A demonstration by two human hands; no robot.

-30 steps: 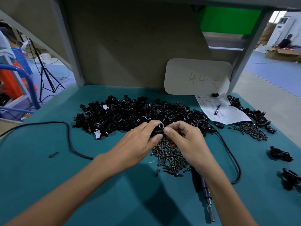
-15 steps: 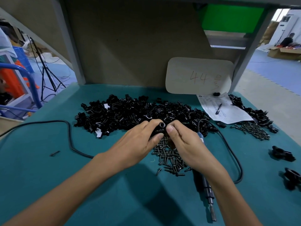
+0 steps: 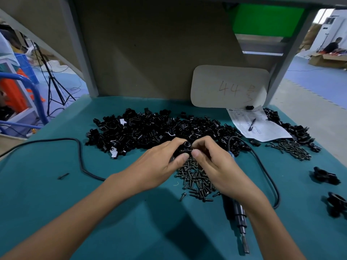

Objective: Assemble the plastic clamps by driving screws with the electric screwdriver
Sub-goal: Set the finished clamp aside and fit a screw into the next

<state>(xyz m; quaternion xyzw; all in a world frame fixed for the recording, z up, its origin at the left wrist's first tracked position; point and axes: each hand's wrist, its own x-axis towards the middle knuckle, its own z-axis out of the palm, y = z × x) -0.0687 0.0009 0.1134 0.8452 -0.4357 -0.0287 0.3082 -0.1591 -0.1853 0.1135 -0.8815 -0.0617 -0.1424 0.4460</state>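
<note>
Together, the left hand [image 3: 159,164] and right hand [image 3: 212,166] pinch one black clamp [image 3: 185,148] above the screws [image 3: 197,180]. Nearer right, the electric screwdriver [image 3: 237,216] lies on the table [image 3: 56,194].

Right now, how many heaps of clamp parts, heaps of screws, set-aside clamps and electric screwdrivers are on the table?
Heaps of black clamp parts: 2
Heaps of screws: 2
Clamps set aside at the right: 2
Electric screwdriver: 1
Total: 7
</note>
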